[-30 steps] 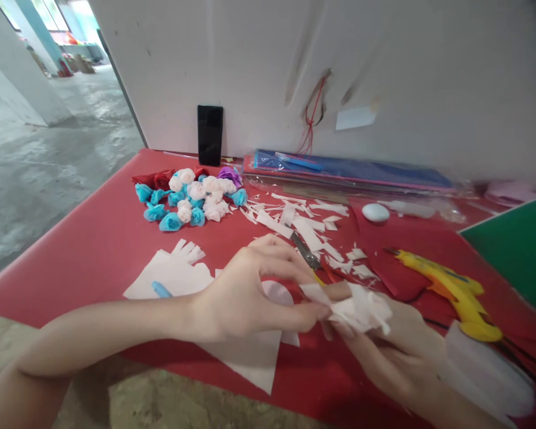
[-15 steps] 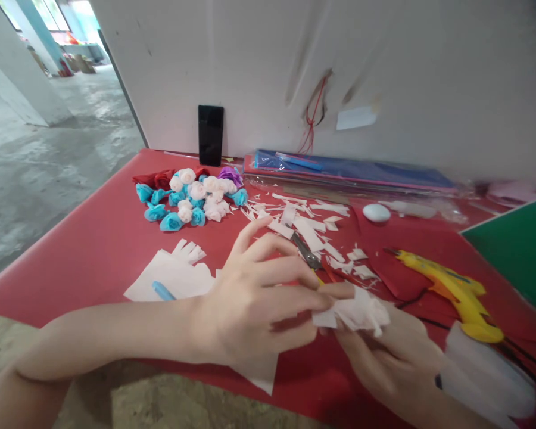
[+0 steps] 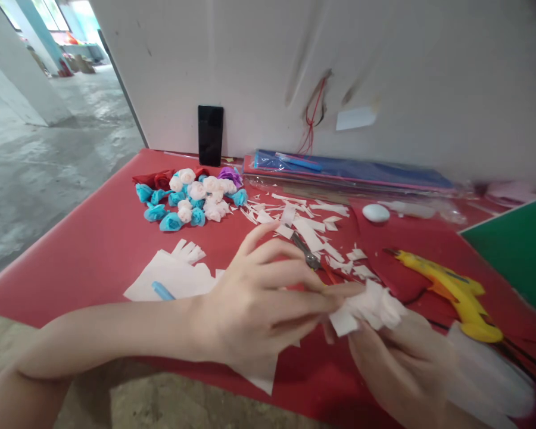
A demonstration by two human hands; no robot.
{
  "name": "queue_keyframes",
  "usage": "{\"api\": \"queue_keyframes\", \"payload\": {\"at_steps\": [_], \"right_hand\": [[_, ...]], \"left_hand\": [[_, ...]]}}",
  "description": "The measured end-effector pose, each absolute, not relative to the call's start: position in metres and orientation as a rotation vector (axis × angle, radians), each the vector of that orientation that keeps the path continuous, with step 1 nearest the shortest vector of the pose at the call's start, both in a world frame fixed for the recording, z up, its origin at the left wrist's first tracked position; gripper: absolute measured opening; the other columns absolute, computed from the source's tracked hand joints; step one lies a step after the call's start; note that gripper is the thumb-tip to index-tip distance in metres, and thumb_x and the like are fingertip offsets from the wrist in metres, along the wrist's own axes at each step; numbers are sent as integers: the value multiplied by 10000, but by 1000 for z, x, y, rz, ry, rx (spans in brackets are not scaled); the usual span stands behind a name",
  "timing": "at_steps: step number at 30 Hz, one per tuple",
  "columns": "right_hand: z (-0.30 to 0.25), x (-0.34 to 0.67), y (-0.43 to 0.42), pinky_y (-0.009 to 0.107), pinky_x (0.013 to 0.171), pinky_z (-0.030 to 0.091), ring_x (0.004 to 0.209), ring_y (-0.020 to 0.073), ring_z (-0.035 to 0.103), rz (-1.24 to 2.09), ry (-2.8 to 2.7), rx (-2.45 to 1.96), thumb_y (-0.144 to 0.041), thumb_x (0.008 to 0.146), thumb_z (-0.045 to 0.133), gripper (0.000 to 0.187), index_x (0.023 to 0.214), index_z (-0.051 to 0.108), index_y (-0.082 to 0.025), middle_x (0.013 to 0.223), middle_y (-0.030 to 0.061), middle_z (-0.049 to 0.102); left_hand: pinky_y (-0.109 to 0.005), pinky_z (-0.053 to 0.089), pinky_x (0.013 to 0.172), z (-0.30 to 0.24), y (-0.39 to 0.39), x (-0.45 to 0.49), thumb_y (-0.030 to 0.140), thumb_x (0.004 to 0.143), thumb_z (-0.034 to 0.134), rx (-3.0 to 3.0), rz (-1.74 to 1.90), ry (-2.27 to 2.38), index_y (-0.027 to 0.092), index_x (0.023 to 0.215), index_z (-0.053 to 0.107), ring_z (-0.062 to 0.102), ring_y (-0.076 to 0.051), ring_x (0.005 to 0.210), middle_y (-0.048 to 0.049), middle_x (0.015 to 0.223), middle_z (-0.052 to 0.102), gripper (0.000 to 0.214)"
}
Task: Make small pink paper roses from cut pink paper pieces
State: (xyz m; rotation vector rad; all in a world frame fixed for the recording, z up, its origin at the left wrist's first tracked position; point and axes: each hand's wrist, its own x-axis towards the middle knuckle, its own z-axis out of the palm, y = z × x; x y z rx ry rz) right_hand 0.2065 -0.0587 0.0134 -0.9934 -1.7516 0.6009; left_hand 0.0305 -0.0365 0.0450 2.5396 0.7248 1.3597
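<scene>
Both my hands meet over the front of the red table [image 3: 93,250], working a small white crumpled paper flower [image 3: 370,307]. My left hand [image 3: 259,304] pinches the flower's left side with thumb and forefinger, its other fingers spread above. From below, my right hand [image 3: 402,363] grips the same flower with closed fingers. White paper sheets [image 3: 178,277] lie under my left wrist, with a blue pen [image 3: 161,291] on them. Scissors [image 3: 307,255] lie just behind my hands.
A pile of white, blue, red and purple paper roses [image 3: 192,199] sits at the back left by a black phone [image 3: 210,135] leaning on the wall. White scraps [image 3: 304,223], a yellow glue gun [image 3: 451,292], a white oval object [image 3: 376,213], packaged coloured paper [image 3: 348,170] and a green sheet [image 3: 518,250] lie around.
The paper flower has shifted slightly right and been turned in my fingers. My left hand's fingers have spread out more; my right hand has slid down and right.
</scene>
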Motion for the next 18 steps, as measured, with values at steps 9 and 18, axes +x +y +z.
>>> {"api": "queue_keyframes", "payload": {"at_steps": [9,18], "right_hand": [[11,206,-57,212,432,405,447,105,506,519,-1800,-1004,-180,766,574,237,532,541,-206,477,-33,536],[15,199,-54,187,365,347,450,86,411,863,-1496,-947,-198,710,657,78,718,593,-242,589,-39,495]], "left_hand": [[-277,446,708,44,-33,35,65,687,628,1969,1228,716,43,719,687,521,-111,644,-62,663,621,71],[-212,427,660,49,-34,35,112,694,622,1526,1014,759,81,652,662,503,-83,645,-22,681,571,66]]}}
